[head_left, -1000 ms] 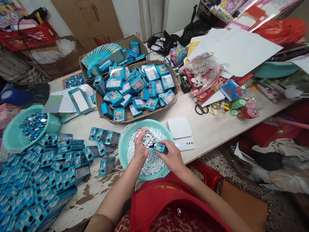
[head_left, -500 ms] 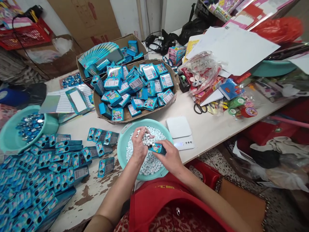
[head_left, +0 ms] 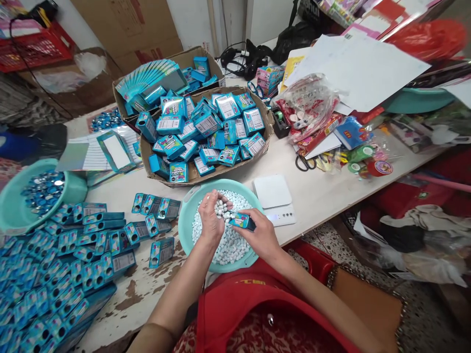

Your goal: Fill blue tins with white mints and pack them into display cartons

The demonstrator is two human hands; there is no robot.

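Observation:
A mint-green basin [head_left: 187, 215] full of small white candies [head_left: 231, 249] stands at the table's front edge. Over it my left hand [head_left: 212, 215] is cupped around a small heap of the candies. My right hand [head_left: 262, 234] grips a small blue box [head_left: 243, 221] by its right end, tilted, with its left end against the candies at my left palm. Just right of the basin lies a white scale [head_left: 273, 192]. Several blue boxes with round holes [head_left: 161, 252] stand on the table to the left.
A carton [head_left: 145, 162] heaped with blue boxes sits behind the basin, another carton behind it. At far left is a green tub [head_left: 75, 189] of shiny blue pieces. Scissors [head_left: 305, 163], a plastic bag [head_left: 312, 98] and white sheets [head_left: 356, 73] lie at right.
The blue box in my right hand has shifted slightly right and up. Fewer candies show in my left hand, whose fingers have shifted slightly. The whole view has moved a little.

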